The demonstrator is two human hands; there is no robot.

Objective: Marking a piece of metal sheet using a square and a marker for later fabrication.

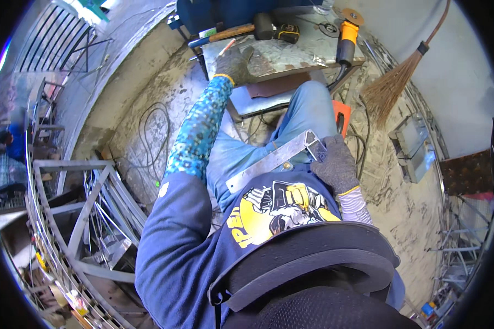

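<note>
My left hand [235,64], in a grey glove with a yellow cuff, is at the near left corner of the metal-topped bench [280,57]. Its fingers are closed around a slim white and orange pen-like stick [226,47], pointing up and away. Over my lap, my right hand [336,165], gloved alike, grips one end of a short piece of angle iron [271,163]. The piece slants down to the left across my thighs. On the bench lie a mallet [263,26] with a wood and blue handle and a tape measure [287,33].
An angle grinder [346,44] with an orange body lies at the bench's right end, its cable hanging down. A broom [392,88] leans on the right wall. Metal frames [74,214] and bars stand at left. A loose cable [155,131] coils on the floor.
</note>
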